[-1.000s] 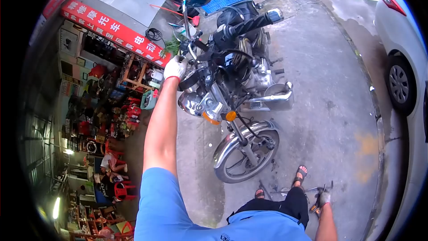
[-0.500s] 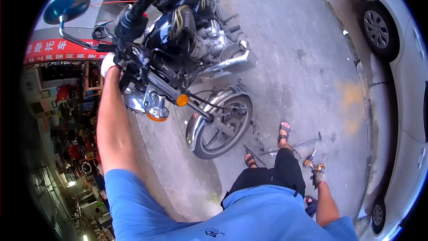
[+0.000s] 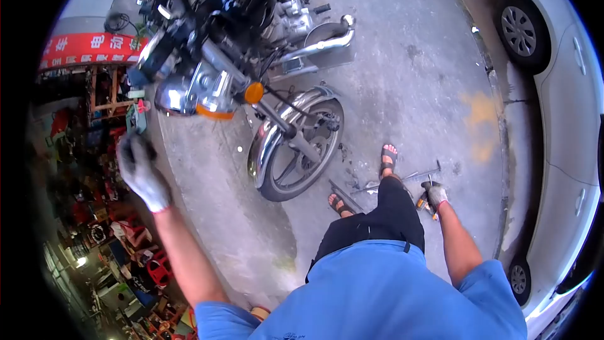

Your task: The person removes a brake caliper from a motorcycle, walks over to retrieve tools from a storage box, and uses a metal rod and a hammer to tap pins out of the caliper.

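Observation:
The black-and-chrome motorcycle (image 3: 236, 0) stands at the upper left, its front wheel (image 3: 302, 151) turned toward me. My left hand (image 3: 143, 173), in a white and grey glove, hangs in the air below the chrome headlight (image 3: 173, 96), apart from the bike. Its fingers are loosely bent and blurred, with nothing visible in them. Low on the right, my gloved right hand (image 3: 435, 195) is closed around an orange-and-black power tool (image 3: 422, 203), partly hidden by the hand. A long thin metal tool (image 3: 412, 176) lies on the ground near my feet.
A silver car (image 3: 566, 107) is parked along the right side, beyond a kerb line. At the left is a cluttered shop (image 3: 82, 182) with shelves and red stools, under a red banner (image 3: 94, 47). My sandaled feet (image 3: 388, 157) are near the front wheel.
My left hand has let go of the handlebar area and dropped down, away from the motorcycle. The view has shifted, and my right hand has moved up beside the long metal tool.

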`<state>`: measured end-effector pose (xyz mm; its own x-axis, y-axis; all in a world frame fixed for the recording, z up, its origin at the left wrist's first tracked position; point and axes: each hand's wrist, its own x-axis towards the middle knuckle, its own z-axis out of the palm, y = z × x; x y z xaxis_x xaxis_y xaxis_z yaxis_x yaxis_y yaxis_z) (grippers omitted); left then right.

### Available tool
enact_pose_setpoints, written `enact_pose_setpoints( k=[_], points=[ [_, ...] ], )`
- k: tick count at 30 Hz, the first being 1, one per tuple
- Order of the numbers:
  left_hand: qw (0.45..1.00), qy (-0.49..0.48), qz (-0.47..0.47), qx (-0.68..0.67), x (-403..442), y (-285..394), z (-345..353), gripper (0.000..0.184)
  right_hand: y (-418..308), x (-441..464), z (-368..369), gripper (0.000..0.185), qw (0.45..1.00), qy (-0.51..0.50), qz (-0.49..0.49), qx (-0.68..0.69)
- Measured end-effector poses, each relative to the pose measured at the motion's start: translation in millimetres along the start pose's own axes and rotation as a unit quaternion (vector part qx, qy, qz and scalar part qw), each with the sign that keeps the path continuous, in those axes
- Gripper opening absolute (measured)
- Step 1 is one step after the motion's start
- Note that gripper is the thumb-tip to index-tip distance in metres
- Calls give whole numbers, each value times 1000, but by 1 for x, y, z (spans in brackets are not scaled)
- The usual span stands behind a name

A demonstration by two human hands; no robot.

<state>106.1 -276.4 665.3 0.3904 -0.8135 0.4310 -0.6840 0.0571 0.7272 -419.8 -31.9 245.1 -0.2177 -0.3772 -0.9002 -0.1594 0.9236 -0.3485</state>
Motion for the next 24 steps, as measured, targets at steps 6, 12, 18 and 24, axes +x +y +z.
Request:
enact_pose_setpoints(
  k=[6,12,18,24],
  points=[
    [927,-208,-305,-70,-184,-175,-39,21,58,-35,61,39,995,73,-64,-37],
    [796,-397,-456,-31,-376,-307,-66,29,116,-119,132,34,993,95,40,-50],
    [730,-438,-524,6,-510,-381,-128,31,167,-190,149,31,988,122,55,-74],
    [688,-462,-559,25,-558,-413,-143,27,186,-236,141,31,984,132,92,-81]
  ],
)
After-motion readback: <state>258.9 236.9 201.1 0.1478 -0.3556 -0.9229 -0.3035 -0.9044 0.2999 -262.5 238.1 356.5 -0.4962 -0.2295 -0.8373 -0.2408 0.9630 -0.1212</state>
